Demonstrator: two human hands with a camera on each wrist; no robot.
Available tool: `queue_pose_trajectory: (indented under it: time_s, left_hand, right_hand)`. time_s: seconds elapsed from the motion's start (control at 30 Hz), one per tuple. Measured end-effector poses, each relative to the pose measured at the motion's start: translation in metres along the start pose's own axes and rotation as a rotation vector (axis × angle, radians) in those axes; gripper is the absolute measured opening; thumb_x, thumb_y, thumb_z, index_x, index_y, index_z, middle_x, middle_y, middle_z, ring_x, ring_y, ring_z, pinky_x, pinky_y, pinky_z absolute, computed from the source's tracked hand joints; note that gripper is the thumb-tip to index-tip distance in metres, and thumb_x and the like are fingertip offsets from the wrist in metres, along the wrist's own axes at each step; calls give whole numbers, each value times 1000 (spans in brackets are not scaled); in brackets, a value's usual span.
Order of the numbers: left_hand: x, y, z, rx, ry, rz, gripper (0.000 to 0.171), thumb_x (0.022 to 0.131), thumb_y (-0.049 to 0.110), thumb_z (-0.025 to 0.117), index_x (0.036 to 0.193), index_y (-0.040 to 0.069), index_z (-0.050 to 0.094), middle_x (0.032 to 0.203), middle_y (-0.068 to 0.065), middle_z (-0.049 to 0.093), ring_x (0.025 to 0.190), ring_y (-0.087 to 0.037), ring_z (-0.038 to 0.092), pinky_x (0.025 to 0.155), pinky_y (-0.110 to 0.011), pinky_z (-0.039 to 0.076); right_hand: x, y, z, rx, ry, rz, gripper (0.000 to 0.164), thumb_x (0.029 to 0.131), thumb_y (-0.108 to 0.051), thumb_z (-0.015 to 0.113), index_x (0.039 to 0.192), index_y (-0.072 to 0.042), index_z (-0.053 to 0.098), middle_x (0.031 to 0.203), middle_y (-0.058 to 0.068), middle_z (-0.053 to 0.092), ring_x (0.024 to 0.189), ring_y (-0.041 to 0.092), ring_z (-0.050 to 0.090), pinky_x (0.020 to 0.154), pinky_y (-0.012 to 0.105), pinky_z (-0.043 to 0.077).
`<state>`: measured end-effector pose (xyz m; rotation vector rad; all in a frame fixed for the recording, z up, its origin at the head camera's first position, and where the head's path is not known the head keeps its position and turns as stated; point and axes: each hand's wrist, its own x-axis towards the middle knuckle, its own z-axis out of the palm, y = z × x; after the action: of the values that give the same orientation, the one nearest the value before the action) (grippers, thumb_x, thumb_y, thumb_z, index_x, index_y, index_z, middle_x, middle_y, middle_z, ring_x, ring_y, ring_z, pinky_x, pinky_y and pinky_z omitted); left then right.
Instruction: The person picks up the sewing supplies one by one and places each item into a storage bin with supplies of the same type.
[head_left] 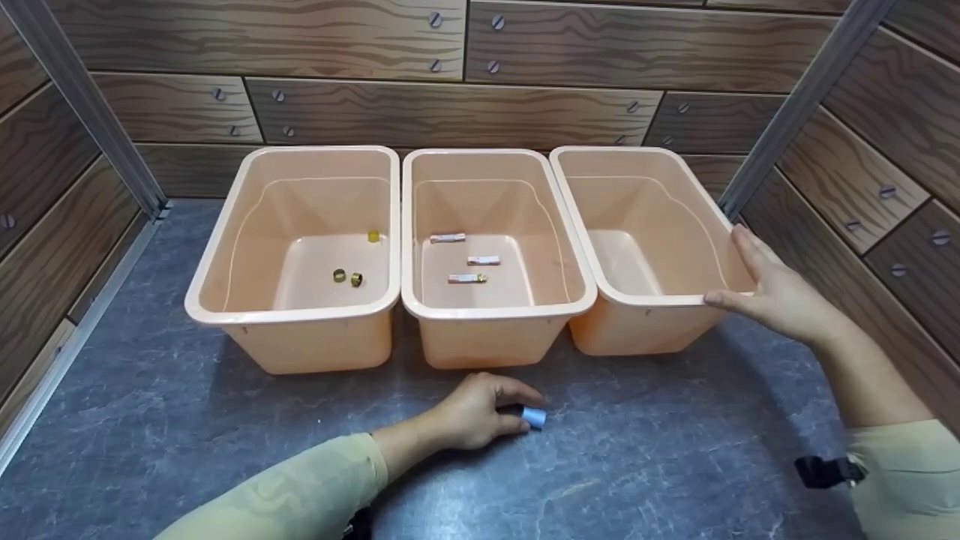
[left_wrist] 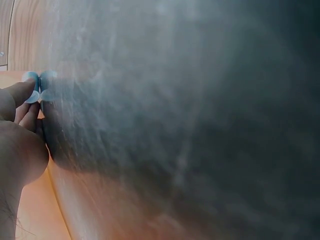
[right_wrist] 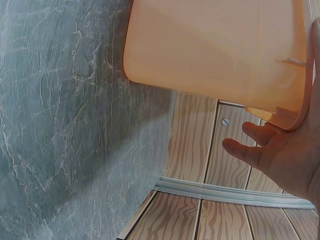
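Observation:
My left hand [head_left: 476, 411] is low over the table in front of the middle bin and pinches a small blue cylinder [head_left: 534, 418] between thumb and fingers. In the left wrist view the blue cylinder [left_wrist: 32, 77] shows a paler end, right at the tabletop, partly covered by a digit. My right hand [head_left: 776, 289] touches the near right corner of the right-hand peach bin [head_left: 649, 301]. Its thumb lies along the front rim, with the other fingers at the side. The right wrist view shows fingers [right_wrist: 245, 152] extended beside the underside of the bin's rim.
A left bin [head_left: 292, 319] contains two brass-coloured rings [head_left: 348, 277] and a small yellow piece [head_left: 373, 236]. Three small wrapped tubes [head_left: 466, 278] lie in the middle bin [head_left: 499, 311]. Wood-patterned panels [head_left: 450, 112] and metal rails [head_left: 795, 97] enclose the grey table [head_left: 660, 465].

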<state>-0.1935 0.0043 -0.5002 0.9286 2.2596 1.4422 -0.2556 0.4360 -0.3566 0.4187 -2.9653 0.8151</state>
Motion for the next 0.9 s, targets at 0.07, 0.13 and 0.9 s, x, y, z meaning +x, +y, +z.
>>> queue_pose_trajectory:
  time_s: [0.07,0.13,0.9]
  left_hand:
    - [0,0,0,0,-2,-3,34,91,4,83,124,9,78,121,7,78,120,-1,65,105,-20,48]
    - [0,0,0,-2,-4,-5,34,91,4,83,125,9,78,121,7,78,120,-1,65,105,-20,48]
    - [1,0,0,-31,0,-15,34,91,1,82,124,6,77,120,1,78,116,0,67,103,-20,50]
  right_hand:
    - [0,1,0,-2,0,1,115,92,-33,82,165,9,5,171,36,1,157,55,2,122,73,7]
    - [0,1,0,-3,1,2,115,93,-33,82,165,9,5,171,36,1,157,56,2,123,73,7]
    - [0,-1,0,6,-7,2,114,93,-33,81,165,9,3,170,36,-1,158,54,-1,124,71,4]
